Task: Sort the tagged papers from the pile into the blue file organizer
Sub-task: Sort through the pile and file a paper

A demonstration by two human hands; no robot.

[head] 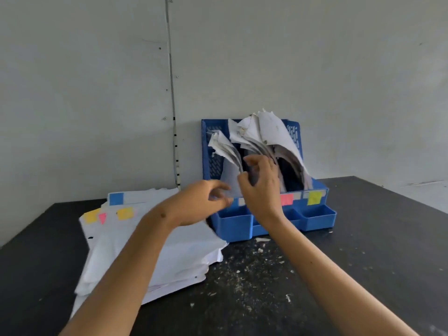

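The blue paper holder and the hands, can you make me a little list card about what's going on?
organizer: blue file organizer, against the wall, slots stuffed with curled papers
pile: tagged papers lying left of it
left hand: fingers curled, grip blurred
right hand: fingers on the filed sheets
table: dark, paper scraps scattered

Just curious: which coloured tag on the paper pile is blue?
The blue tag at the pile's far left corner, nearest the wall. The others, nearer the person, are yellow and pink.
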